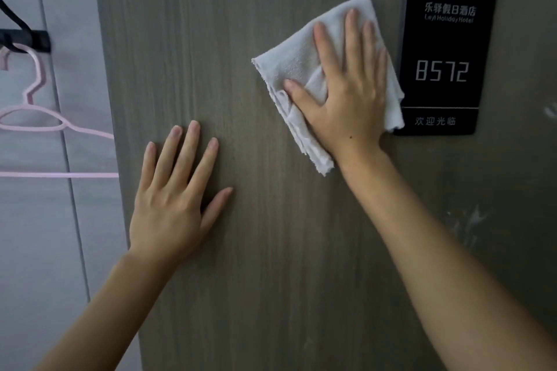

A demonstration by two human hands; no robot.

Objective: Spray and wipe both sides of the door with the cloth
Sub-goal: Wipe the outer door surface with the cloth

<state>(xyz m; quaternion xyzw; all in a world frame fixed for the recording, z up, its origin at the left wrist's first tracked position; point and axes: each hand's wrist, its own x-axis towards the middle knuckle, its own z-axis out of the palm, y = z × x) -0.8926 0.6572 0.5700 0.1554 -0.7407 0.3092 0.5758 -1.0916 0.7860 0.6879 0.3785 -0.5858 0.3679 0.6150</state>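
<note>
Head view of a grey-brown wood-grain door (256, 220), which fills the middle of the frame from top to bottom. The right hand (346, 93), in the upper right of the frame, lies flat with its fingers straight and spread, pressing a white cloth (289, 69) against the door surface; nothing is curled round the cloth, which is held only by the pressure of the palm and fingers. The cloth is crumpled and folded, its corners showing above the fingertips, to the left of the thumb and below the wrist; its right edge overlaps the lower left part of a black room sign (446, 48). The sign, at the upper right edge of the frame, bears a logo, hotel lettering and the number 8572. The left hand (174, 199), in the lower left centre, rests open and flat on the door with fingers straight and slightly apart, holding nothing, near the door's left edge. Left of the door, a pink clothes hanger (36, 117) hangs from a dark hook (27, 39) before a pale grey panelled wall (39, 250). Faint whitish smears mark the surface at the right edge (470, 220).
</note>
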